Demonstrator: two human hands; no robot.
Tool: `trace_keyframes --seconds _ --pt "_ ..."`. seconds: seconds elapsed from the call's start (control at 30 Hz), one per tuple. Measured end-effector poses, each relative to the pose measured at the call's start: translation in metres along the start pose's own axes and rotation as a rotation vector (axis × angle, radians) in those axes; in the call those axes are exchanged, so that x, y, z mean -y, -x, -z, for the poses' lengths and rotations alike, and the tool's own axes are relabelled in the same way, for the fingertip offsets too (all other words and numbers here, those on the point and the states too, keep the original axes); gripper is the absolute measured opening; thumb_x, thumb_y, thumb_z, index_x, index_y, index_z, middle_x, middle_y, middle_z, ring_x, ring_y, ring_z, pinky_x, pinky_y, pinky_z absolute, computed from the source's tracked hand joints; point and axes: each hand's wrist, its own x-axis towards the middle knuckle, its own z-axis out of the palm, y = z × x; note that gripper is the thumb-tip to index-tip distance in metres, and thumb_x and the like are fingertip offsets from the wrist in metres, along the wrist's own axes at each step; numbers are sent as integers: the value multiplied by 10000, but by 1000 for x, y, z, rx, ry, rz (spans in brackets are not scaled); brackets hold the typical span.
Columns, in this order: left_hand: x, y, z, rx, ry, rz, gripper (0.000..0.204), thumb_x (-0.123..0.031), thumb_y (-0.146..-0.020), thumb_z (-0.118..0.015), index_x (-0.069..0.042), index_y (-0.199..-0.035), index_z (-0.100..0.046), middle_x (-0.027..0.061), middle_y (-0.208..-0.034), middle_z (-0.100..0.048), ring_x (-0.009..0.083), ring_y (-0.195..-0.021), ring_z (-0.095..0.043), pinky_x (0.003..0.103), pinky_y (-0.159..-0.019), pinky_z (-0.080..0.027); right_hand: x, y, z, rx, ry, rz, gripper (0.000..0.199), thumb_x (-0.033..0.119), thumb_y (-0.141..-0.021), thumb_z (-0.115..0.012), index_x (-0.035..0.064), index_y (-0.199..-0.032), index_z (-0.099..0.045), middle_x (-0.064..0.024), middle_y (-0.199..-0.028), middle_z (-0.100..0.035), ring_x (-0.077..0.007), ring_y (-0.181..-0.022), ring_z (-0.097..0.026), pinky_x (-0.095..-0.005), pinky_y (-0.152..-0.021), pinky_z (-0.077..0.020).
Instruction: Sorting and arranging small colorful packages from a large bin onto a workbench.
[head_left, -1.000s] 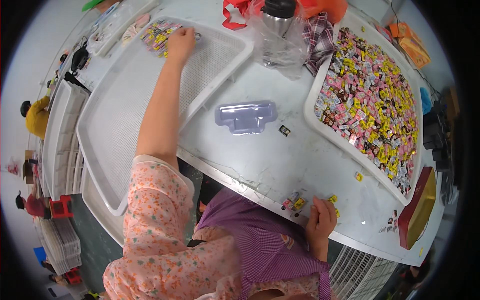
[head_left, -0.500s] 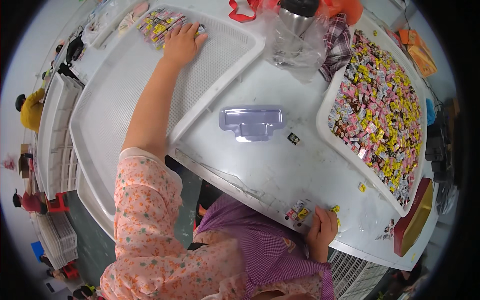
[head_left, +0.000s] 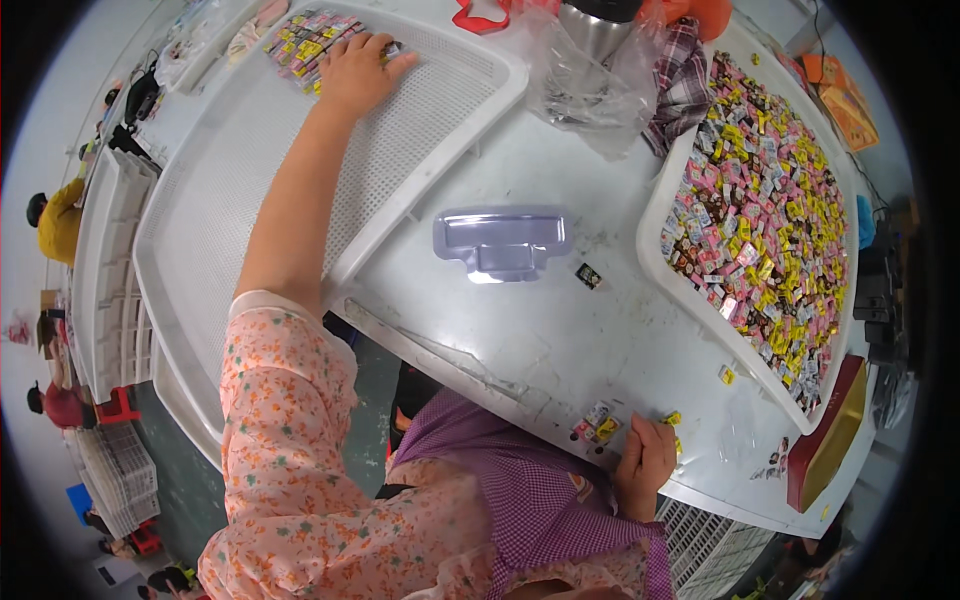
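Candies lie in a small patch, upper left of frame, in the white tray; left hand rests flat on them, fingers spread. Right hand, lower right at the tabletop edge, pinches yellow pieces. Most remain in the right bin.

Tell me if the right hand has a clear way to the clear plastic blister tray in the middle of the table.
Probably yes. The right hand rests at the table's near edge, and only bare tabletop lies between it and the clear blister tray; one small wrapped piece sits off to the side.
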Motion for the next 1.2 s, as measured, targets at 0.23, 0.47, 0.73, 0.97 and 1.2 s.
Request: trace_keyframes --seconds 0.23,0.47,0.73,0.97,1.2 --pt "3 0 -5 -84 20 -75 512 -584 -840 -554 -188 -1158 -622 18 -1208 -598 314 -1209 -462 514 -1002 -326 3 -2 1 7 3 5 197 -45 -800 -605 0 -988 -640 -130 -841 -600 -271 -739 -565 -349 -667 -449" --pt "3 3 -10 -148 27 -58 438 -474 -863 -575 -181 -1186 -607 40 -1228 -595 314 -1192 -481 492 -1002 -340 3 -4 1 8 12 35 204 -53 -791 -609 -7 -988 -640 -136 -831 -594 -275 -724 -563 -347 -641 -450" --pt "13 7 0 -6 61 -76 391 -374 -840 -593 -173 -1174 -624 12 -1225 -609 295 -1201 -479 482 -1026 -316 1 -2 0 10 18 27 203 -53 -794 -610 -8 -990 -639 -131 -837 -586 -275 -728 -559 -341 -643 -456" --pt "18 8 -11 -45 18 -115 474 -451 -867 -570 -167 -1246 -587 11 -1283 -580 297 -1249 -443 491 -1054 -283 0 -2 0 2 6 41 210 -56 -790 -612 -7 -993 -639 -130 -840 -586 -273 -734 -558 -342 -645 -457" --pt "2 5 -3 8 -122 -78 635 -587 -893 -469 -113 -1312 -520 77 -1322 -547 336 -1277 -409 496 -1061 -271 0 -2 -1 -17 -5 37 221 -56 -770 -630 -1 -984 -642 -123 -840 -592 -274 -736 -564 -343 -647 -458"
